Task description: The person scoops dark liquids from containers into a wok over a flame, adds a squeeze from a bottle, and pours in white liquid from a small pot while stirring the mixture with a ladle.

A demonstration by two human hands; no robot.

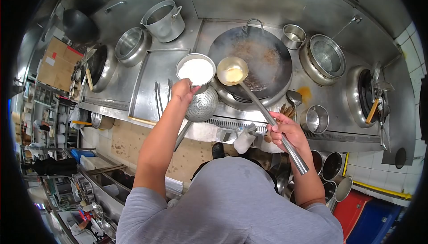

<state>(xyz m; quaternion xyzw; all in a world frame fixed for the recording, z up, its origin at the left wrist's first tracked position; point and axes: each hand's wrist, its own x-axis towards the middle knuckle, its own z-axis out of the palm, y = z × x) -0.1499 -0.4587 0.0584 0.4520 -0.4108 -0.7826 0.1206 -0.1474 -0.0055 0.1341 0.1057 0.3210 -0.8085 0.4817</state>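
My left hand [183,89] is closed on the rim of a round metal pot [207,86] filled with something white [195,71]. In my right hand [285,131] is the long handle of a ladle [232,70], its bowl holding a little pale yellowish stuff. The bowl hangs over the left edge of a large dark wok [218,43], just right of the pot. Steam rises from the wok, and brown residue or liquid shows on its inside. Below my left hand lies a perforated strainer [201,105], partly hidden by the pot.
Tongs [158,97] lie on the steel counter to the left, near a tall aluminium pot [164,22]. Right of the wok stand a small pot [294,36], a water-filled basin [327,56] and an empty metal pot [315,119]. Another wok station [363,97] sits far right.
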